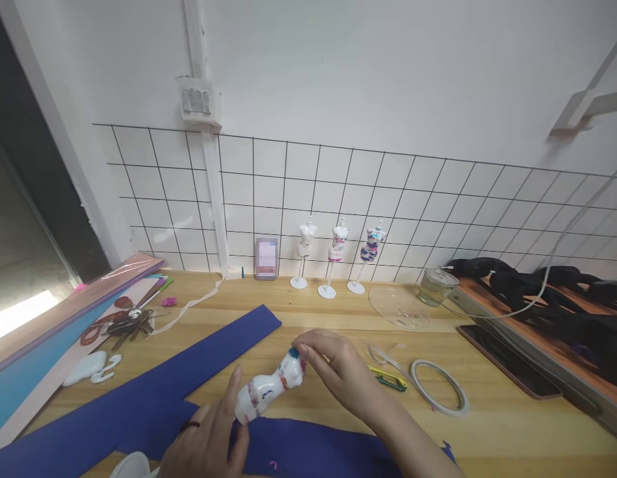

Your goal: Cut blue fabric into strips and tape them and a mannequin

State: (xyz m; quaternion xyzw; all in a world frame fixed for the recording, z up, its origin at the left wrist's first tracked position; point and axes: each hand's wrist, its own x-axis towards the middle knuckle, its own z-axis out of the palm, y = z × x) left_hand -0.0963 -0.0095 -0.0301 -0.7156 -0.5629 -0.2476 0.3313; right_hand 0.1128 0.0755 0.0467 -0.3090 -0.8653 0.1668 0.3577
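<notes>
A small white mannequin torso (269, 392) with coloured patches lies tilted between my hands, above blue sheets (308, 446). My left hand (211, 428), with a dark ring on one finger, holds the torso's lower end between thumb and fingers. At its upper end, my right hand (338, 372) pinches a small teal piece (293, 352) against the shoulder. Part of a white round base (131, 466) shows at the bottom edge, beside my left hand.
Three mannequins on stands (337, 249) line the back. At right are a yellow cutter (388, 379), a tape roll (457, 408), a glass of liquid (437, 287) and a dark phone (507, 360). Keys (131, 322) and a white earphone case (86, 367) lie left.
</notes>
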